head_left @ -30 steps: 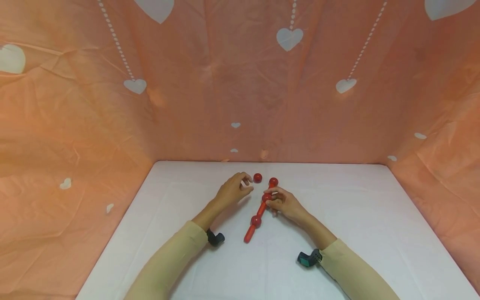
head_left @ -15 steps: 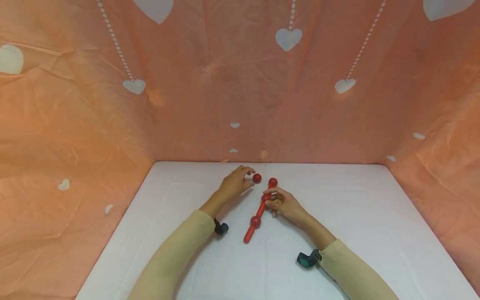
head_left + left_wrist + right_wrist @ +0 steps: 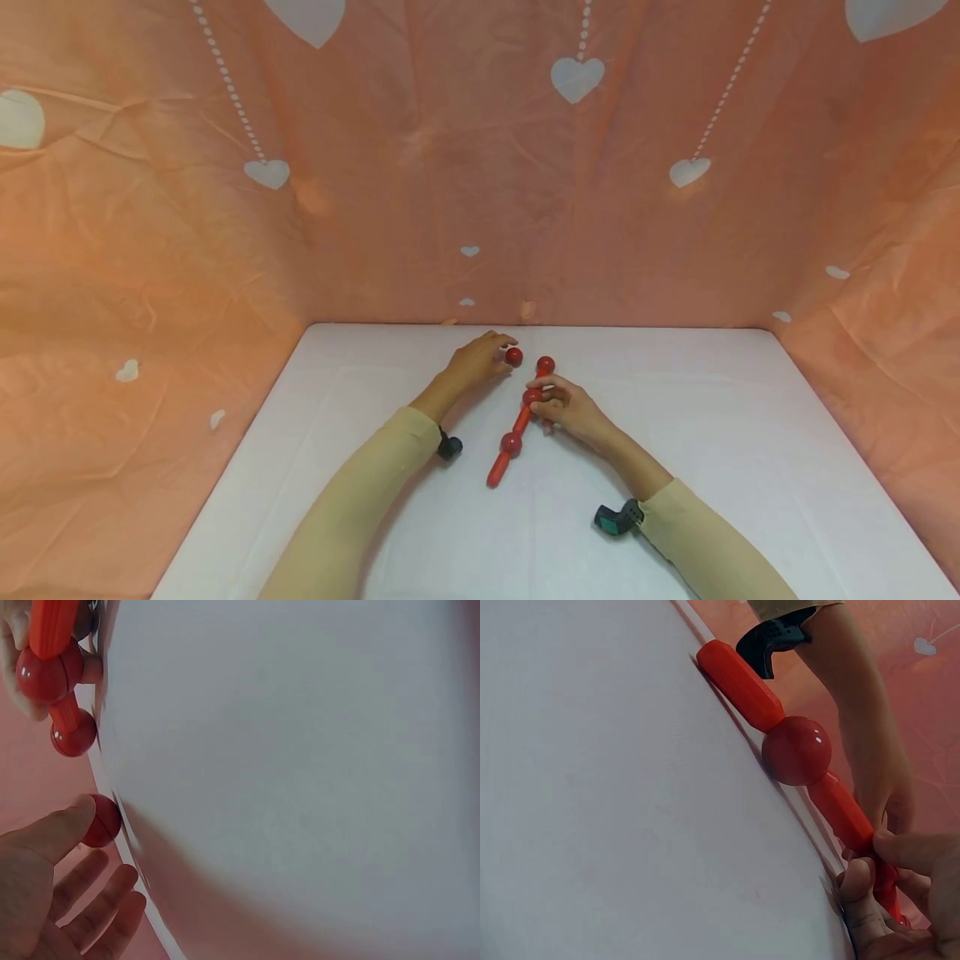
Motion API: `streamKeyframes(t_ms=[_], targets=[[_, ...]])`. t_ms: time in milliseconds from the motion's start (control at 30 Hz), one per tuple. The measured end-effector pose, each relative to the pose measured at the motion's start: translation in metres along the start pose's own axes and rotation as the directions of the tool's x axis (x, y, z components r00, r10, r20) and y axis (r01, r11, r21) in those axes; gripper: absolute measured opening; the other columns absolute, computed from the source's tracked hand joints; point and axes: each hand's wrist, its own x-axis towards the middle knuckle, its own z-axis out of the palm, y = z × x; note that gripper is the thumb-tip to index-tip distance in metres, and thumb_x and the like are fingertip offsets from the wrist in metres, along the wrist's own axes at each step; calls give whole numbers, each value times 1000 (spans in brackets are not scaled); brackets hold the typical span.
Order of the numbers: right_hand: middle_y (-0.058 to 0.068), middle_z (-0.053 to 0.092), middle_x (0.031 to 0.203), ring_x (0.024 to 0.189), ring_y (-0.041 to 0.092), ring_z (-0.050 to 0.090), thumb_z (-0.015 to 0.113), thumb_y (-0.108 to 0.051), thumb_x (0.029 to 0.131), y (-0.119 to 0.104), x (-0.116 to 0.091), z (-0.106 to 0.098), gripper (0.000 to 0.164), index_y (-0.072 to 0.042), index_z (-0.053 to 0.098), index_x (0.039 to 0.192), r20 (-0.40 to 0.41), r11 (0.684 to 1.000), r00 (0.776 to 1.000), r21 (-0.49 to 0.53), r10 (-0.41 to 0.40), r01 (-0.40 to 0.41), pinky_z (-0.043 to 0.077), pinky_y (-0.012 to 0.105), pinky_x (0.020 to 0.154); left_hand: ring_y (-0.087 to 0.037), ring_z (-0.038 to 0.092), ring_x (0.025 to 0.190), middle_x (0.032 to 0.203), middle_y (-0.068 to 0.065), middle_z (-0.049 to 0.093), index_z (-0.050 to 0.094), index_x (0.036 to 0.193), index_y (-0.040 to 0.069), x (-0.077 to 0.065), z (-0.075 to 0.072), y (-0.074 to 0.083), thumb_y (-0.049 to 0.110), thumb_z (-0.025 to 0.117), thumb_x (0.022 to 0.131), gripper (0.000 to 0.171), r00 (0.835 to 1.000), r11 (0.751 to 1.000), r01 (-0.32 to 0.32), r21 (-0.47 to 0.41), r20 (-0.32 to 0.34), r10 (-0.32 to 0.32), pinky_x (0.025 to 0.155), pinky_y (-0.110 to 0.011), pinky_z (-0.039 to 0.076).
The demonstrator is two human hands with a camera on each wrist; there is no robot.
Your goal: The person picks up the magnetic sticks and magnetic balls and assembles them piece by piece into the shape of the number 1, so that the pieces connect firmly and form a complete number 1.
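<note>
In the head view, my left hand has its thumb and forefinger around a loose red ball on the table. The left wrist view shows the thumb against this ball; the forefinger is hidden there. My right hand pinches a chain of red rods and balls near its middle ball. This chain slants across the table, with a ball at its far end and a rod at its near end. The right wrist view shows the thumb and fingers on the chain.
A white table lies under both hands. Orange cloth printed with pale hearts hangs behind it and at both sides. Dark cameras, one on the left wrist and one on the right wrist, stick out over the table.
My left hand has moved right and away from me, from beside the loose ball to around it. My right hand and the chain have stayed in place.
</note>
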Motion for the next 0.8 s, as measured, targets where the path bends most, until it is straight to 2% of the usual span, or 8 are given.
streamKeyframes(t_ms=[167, 367, 533, 800], targets=[[17, 73, 116, 75, 18, 64, 65, -4, 106, 0, -1, -1, 38, 2, 57, 143, 4, 1000, 1000, -2, 1, -1, 58, 25, 68, -26, 65, 129, 140, -8, 64, 63, 147, 17, 4, 3, 2, 24, 79, 101, 49, 1000, 999, -30, 22, -8, 30, 108, -48, 54], [19, 73, 116, 73, 17, 64, 64, -4, 106, -1, -1, -1, 38, 2, 57, 143, 15, 1000, 1000, -4, -5, 5, 57, 25, 68, -25, 66, 125, 136, -9, 66, 65, 144, 17, 5, 4, 4, 22, 76, 102, 44, 1000, 997, -15, 75, -19, 17, 104, -48, 56], [19, 73, 116, 73, 16, 64, 65, -4, 106, -1, -1, -1, 38, 2, 57, 143, 18, 1000, 1000, -4, -13, 13, 57, 25, 68, -22, 68, 114, 127, -7, 68, 66, 139, 16, 6, 6, 4, 23, 76, 102, 39, 999, 995, -8, 99, -36, 11, 96, -44, 59], [16, 71, 116, 74, 18, 64, 64, -2, 105, -1, -1, 0, 38, 0, 58, 142, 2, 1000, 1000, -25, 0, 0, 58, 25, 67, -20, 69, 104, 119, -5, 72, 66, 134, 14, 4, 6, 4, 27, 77, 102, 36, 999, 997, 12, 73, -48, -9, 90, -40, 59]])
